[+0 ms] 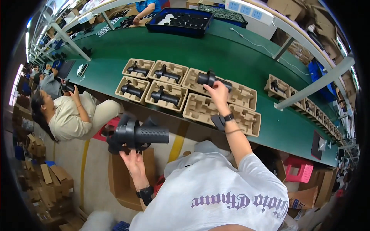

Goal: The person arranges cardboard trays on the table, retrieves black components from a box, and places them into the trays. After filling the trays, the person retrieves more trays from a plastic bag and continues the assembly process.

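Note:
My left hand (133, 163) is closed under a bulky black appliance part (148, 134), held in the air in front of the bench. It has a perforated cylinder, a ring and dark pieces clustered at its left end; how many pieces there are I cannot tell. My right hand (217, 91) grips a black tubular appliance (208, 78) over a tan moulded-pulp tray (189, 81). Nearer me are a pulp tray (195, 108) with bare hollows and another beside it (246, 122). To the left, several pulp trays (151, 101) each cradle a black tubular appliance (166, 97).
The green bench (127, 48) runs across, with a metal post (304, 86) at right. Further trays (278, 89) line up there. A blue bin (179, 22) of dark parts stands at the back. A seated co-worker (69, 119) is at left; an open carton (125, 181) stands on the floor.

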Motion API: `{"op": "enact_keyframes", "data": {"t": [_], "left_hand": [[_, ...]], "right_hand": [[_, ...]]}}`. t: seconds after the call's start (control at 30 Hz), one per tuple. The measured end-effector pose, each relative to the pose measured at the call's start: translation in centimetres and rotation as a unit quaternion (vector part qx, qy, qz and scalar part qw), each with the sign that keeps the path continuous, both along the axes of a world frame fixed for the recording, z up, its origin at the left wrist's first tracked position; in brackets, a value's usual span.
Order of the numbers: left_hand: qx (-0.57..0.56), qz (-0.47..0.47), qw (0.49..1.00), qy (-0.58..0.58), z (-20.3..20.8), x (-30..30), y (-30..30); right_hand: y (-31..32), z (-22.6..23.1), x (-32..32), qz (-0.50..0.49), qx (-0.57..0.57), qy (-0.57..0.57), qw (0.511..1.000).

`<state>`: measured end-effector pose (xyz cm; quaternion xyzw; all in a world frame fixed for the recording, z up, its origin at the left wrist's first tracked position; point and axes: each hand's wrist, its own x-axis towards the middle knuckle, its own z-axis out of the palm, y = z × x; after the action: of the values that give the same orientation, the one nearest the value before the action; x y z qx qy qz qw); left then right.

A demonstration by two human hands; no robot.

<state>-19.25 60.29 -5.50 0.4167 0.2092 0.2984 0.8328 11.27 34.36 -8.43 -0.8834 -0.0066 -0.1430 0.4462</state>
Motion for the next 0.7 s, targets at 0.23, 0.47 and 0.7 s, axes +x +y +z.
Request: {"op": "enact_keyframes", "data": {"t": [0.23, 0.47, 0.7], "left_hand": [[-0.139, -0.013, 0.988, -0.064, -2.3, 3.0, -0.3], [-0.205, -0.082, 0.975, -0.018, -2.3, 11.3, 0.7], [-0.231, -0.154, 0.957, 0.078, -0.9, 19.3, -0.9]], "right_hand": [[4.9, -6.6, 6.1, 0.014, -0.045, 0.064, 0.997], [4.9, -6.7, 7.2, 0.085, -0.169, -0.056, 0.98], [1.2, -1.7, 5.1, 0.326, 0.116, 0.054, 0.937]]}}
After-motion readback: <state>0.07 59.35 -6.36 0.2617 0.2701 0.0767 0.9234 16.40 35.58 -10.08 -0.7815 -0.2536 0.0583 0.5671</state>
